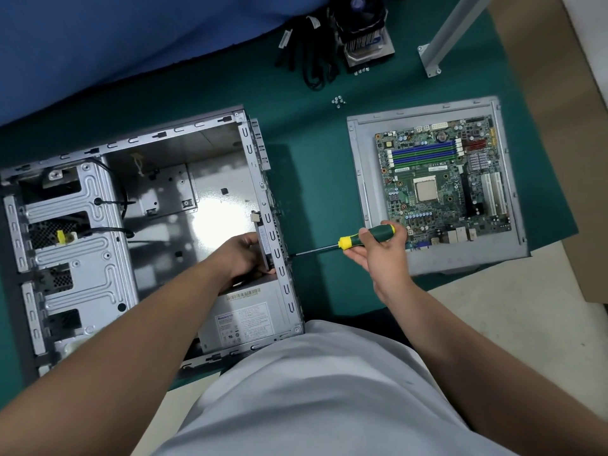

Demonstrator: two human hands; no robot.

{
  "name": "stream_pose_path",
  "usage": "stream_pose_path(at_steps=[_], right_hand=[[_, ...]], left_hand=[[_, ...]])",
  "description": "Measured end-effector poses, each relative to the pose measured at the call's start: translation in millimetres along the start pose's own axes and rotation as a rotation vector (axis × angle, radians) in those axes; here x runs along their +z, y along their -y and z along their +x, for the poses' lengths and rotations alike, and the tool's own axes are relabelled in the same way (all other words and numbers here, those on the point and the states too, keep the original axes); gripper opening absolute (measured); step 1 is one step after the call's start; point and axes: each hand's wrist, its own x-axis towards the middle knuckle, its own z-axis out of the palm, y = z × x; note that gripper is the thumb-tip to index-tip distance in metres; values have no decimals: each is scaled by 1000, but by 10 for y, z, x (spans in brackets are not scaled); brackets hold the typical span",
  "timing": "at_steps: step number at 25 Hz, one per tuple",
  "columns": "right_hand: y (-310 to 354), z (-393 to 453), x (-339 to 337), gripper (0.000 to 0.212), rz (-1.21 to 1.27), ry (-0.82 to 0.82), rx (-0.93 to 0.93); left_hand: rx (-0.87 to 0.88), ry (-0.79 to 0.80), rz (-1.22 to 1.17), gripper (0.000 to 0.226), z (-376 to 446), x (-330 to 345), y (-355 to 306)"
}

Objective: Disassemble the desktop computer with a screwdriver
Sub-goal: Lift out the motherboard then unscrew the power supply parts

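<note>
We have the desktop case [138, 232] lying open on its side under our left arm, and we judge the job well past halfway. Beyond our right hand [378, 250] the motherboard [444, 179] already sits out of the case, resting on the removed side panel [362, 179]. Farther off, past both hands, the CPU cooler [365, 31] lies beside a bundle of black cables [312, 54], with small clusters of loose screws [338, 102] near them.

Our right hand grips the green-and-yellow handle of the screwdriver [355, 240], its shaft running leftward so the tip meets the outside of the case's rear wall, just across from our left hand [245, 255]. That left hand reaches inside the case, fingers curled against the inner side of the rear wall just above the power supply [250, 315]; we cannot tell exactly what it holds there.

What remains, as far as we can see: the power supply is still seated in the corner nearest our body, and the drive cage [65, 232] to the left of our left arm still carries its cabling. The screw now under the tip looks to be one fixing the power supply.
</note>
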Motion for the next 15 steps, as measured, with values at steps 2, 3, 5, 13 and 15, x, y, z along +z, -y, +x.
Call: stream_pose_path(at_steps=[2, 3, 5, 13, 15], right_hand=[[18, -16, -41, 35, 46, 10, 31], [30, -24, -61, 33, 63, 21, 50], [43, -34, -99, 29, 87, 69, 86], [263, 50, -209, 37, -203, 51, 201], [314, 117, -220, 42, -476, 29, 115]], left_hand=[[-12, 6, -48, 43, 16, 2, 3], [-14, 11, -59, 43, 21, 2, 10], [-12, 13, -69, 43, 28, -1, 26], [-22, 16, -133, 35, 48, 17, 28], [-13, 16, -109, 33, 37, 15, 32]])
